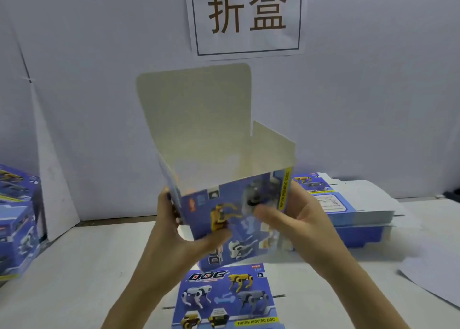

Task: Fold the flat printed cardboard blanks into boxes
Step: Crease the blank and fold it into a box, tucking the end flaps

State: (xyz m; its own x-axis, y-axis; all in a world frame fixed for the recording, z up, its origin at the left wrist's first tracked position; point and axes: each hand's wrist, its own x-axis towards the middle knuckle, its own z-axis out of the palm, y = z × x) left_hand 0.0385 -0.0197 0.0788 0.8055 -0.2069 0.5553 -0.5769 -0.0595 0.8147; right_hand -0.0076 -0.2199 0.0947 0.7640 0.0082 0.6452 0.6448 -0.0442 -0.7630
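— What lies nearest to the person?
— A flat blue printed cardboard blank [224, 298] with robot-dog pictures lies on the white surface [74, 279], between the forearms.
— And the two grips?
— The left grip [189, 231] grasps the blue printed cardboard box [239, 229] at its left corner, thumb across the front face, fingers round the side. The right grip [298, 219] grasps the box's right edge, thumb pressed on the front face.
— Where is the box?
— In the air above the flat blank, tilted, mouth open, its plain pale lid flap [194, 109] standing up at the back.
— And farther off?
— A stack of flat blue blanks [361, 211] sits at the right. Folded-up blue boxes [17, 216] stand at the left edge. A white paper sign with brown characters [246, 17] hangs on the wall behind.
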